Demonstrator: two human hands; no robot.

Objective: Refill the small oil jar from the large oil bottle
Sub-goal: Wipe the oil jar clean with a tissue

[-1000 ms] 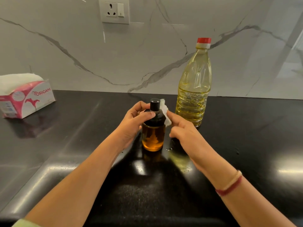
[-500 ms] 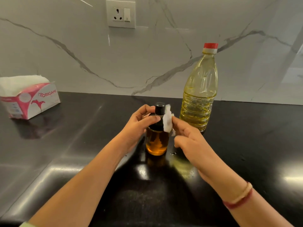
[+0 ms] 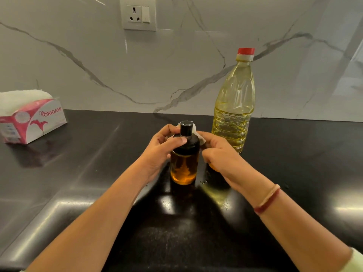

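Observation:
The small oil jar, glass with amber oil and a black pump cap, stands upright on the black counter. My left hand grips its black cap, thumb across the front. My right hand pinches a white tissue against the right side of the cap. The large oil bottle, clear plastic with yellow oil and a red cap screwed on, stands upright behind and to the right, near the wall.
A pink and white tissue box sits at the far left by the marble wall. A wall socket is above. Small oil drops lie on the counter beside the jar.
My right hand has slid the tissue around toward the back right of the jar's cap. The left hand keeps its hold. The camera view has shifted slightly.

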